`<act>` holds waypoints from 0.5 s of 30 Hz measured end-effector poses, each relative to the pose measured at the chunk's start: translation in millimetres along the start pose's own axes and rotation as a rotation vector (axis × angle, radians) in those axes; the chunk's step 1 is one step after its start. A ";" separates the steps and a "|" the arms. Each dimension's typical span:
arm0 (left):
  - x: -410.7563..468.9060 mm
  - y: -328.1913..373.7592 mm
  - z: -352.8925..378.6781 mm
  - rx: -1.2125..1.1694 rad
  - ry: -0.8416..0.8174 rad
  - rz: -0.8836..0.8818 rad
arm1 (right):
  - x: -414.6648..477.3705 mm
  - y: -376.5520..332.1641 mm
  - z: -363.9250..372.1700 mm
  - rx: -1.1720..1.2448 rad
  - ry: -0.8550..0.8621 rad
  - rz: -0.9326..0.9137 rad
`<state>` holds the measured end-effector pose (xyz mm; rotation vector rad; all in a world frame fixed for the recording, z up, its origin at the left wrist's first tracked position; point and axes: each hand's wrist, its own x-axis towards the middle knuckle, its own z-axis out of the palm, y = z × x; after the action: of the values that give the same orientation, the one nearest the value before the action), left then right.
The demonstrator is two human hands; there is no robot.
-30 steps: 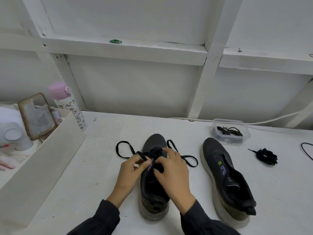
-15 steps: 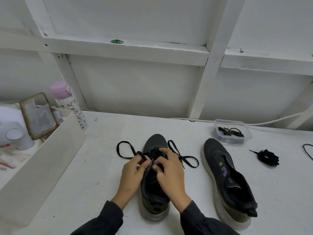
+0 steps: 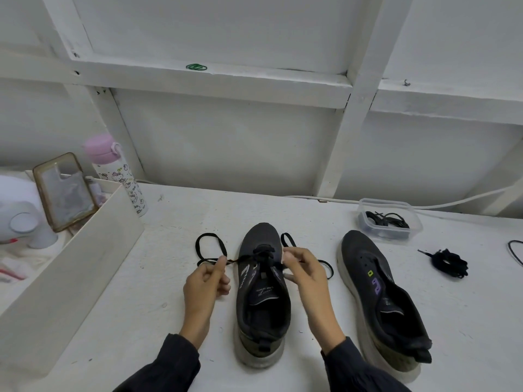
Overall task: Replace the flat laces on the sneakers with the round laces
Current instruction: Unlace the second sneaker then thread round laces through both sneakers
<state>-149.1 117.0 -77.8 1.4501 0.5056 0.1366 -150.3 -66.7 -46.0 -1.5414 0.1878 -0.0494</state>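
Black lace (image 3: pixel 208 235) (taut) between curled fingers (image 3: pixel 220 263)

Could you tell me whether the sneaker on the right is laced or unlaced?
Unlaced: the right sneaker shows bare eyelets and no lace across its tongue.

A single wide-angle camera, worn on the person's head, looks forward and down over a white table (image 3: pixel 169 321), close above the left hand (image 3: pixel 205 281) and right hand (image 3: pixel 307 274). Dark sleeves (image 3: pixel 167 363) enter at the bottom edge, and a white panelled wall (image 3: pixel 226 142) fills the upper half.
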 end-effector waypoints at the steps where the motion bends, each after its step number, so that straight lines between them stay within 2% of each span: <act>1: -1.1 1.2 -0.2 -0.019 0.000 -0.029 | 2.8 1.6 -5.3 -0.014 0.016 0.027; 4: -9.4 7.6 4.9 -0.065 -0.028 -0.010 | 9.3 8.1 -12.9 -0.170 -0.061 0.064; 7: -23.4 12.4 15.5 -0.017 -0.159 0.060 | 12.9 12.2 -10.3 -0.260 -0.066 0.017; 10: -33.3 6.9 22.5 0.129 -0.331 0.094 | 17.4 12.8 -6.0 -0.268 -0.066 -0.066; 12: -34.6 0.5 24.2 0.282 -0.371 0.155 | 18.8 12.5 -4.6 -0.305 -0.092 -0.113; 15: -32.9 -4.1 23.4 0.360 -0.393 0.185 | 18.2 12.9 -4.5 -0.322 -0.049 -0.116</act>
<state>-169.6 82.4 -72.8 1.8222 0.0727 -0.0988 -134.1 -73.5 -60.7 -1.8722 0.0684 -0.0761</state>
